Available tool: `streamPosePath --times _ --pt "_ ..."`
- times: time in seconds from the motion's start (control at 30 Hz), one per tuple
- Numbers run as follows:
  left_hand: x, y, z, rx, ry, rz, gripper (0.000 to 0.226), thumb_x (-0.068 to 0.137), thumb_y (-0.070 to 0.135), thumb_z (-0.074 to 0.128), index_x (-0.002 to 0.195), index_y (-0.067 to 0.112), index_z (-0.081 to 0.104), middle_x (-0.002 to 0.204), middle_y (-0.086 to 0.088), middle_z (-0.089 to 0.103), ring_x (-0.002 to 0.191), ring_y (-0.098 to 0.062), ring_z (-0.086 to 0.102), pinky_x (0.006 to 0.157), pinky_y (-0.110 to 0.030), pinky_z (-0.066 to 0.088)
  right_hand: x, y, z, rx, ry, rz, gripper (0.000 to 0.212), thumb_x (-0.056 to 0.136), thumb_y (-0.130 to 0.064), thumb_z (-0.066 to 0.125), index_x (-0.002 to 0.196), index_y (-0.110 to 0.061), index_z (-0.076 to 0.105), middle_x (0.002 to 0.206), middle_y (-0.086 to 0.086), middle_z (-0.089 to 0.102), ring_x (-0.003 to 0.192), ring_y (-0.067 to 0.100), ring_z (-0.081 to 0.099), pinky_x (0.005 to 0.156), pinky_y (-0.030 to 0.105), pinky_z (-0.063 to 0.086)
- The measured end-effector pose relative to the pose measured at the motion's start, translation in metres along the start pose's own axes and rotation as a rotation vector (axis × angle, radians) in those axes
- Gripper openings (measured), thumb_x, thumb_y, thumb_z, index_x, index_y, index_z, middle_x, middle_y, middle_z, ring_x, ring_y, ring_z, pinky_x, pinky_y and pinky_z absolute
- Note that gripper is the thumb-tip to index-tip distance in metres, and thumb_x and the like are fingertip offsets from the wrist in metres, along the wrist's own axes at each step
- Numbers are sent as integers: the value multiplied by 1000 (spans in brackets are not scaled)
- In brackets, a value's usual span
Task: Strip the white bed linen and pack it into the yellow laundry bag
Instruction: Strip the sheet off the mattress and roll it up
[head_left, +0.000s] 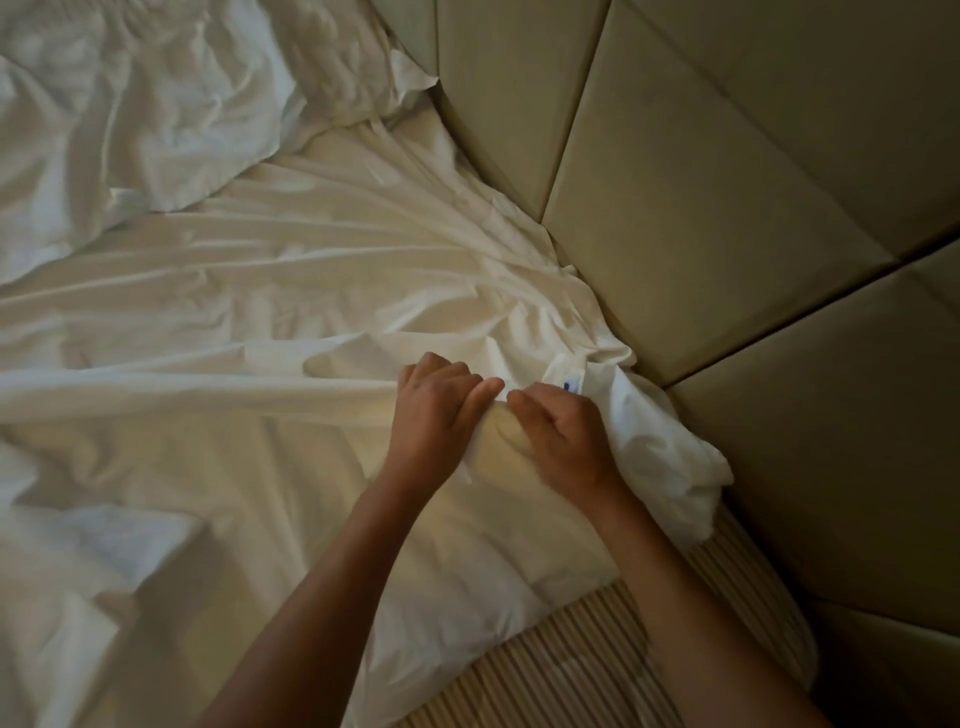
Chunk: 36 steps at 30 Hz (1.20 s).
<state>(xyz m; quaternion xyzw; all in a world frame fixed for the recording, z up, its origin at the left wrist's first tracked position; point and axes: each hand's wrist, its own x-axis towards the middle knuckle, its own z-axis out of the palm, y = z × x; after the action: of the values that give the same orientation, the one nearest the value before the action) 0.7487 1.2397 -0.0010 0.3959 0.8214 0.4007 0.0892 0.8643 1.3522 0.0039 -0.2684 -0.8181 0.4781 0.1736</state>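
A white bed sheet (291, 270) covers the bed, drawn into long folds that run toward its corner by the headboard. My left hand (434, 410) grips a bunch of the sheet at that corner, fingers curled into the cloth. My right hand (558, 436) grips the sheet right beside it, thumbs nearly touching. A loose bundle of the sheet's corner (660, 452), with a small label, hangs off to the right of my right hand. The yellow laundry bag is not in view.
A crumpled white duvet or pillow (124, 104) lies at the upper left of the bed. Padded beige headboard panels (727, 208) fill the right and top. The ribbed mattress side (597, 660) shows bare below the lifted corner.
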Motion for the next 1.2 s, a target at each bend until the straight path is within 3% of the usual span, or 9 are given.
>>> streamPosePath --times 0.17,0.33,0.53,0.63,0.8,0.97,1.03,1.1,1.2 --pt "19 -15 -5 -148 -39 -114 46 100 58 21 74 29 45 71 10 50 74 -5 49 70 -35 34 57 -15 -4 -72 141 -13 46 94 -46 51 54 -32 34 45 -11 37 47 6 37 51 33 37" --pt "38 -29 -19 -182 -61 -217 62 95 61 12 102 25 62 83 4 65 77 -14 59 72 -35 44 126 -18 -9 -345 134 -5 52 93 -50 49 53 -20 35 47 -7 39 51 19 44 55 31 28" --pt "69 -50 -36 195 -48 -209 70 88 76 4 85 22 49 69 5 58 66 -25 59 61 -36 43 196 -34 -14 -530 186 86 56 98 -49 53 56 -15 39 54 -5 45 56 19 41 58 32 22" --pt "67 -75 -44 402 -6 -152 66 91 75 12 77 22 48 59 2 60 51 -27 57 53 -30 37 216 -31 -9 -633 208 70 53 99 -51 49 62 -12 45 69 6 63 64 25 49 58 32 25" --pt "83 -109 -50 437 27 -159 62 97 64 18 52 23 26 42 6 36 38 -25 45 46 -26 30 228 -18 13 -588 16 82 50 103 -42 43 75 -4 59 84 16 68 84 37 61 67 37 36" --pt "100 -121 -53 273 45 -270 61 93 63 18 57 23 46 56 5 52 55 -21 53 55 -31 33 235 -9 24 -635 137 92 49 105 -40 41 83 -4 66 92 19 69 90 39 61 66 34 31" --pt "88 -118 -47 172 47 -255 56 95 61 23 96 26 66 93 2 66 83 -19 63 70 -32 43 242 -2 20 -745 232 106 50 105 -41 39 96 -3 70 99 19 71 94 39 63 67 33 30" --pt "67 -114 -36 92 32 -187 56 97 61 32 134 25 54 129 2 58 108 -12 57 91 -32 40 246 6 14 -819 274 129 46 105 -40 39 97 -5 69 100 17 71 94 38 63 67 33 30" --pt "39 -123 -17 188 -32 -163 62 96 67 32 130 21 58 136 2 56 124 -15 49 105 -34 31 246 11 17 -807 173 134 44 104 -35 37 98 -5 69 100 20 71 99 37 62 86 39 41"
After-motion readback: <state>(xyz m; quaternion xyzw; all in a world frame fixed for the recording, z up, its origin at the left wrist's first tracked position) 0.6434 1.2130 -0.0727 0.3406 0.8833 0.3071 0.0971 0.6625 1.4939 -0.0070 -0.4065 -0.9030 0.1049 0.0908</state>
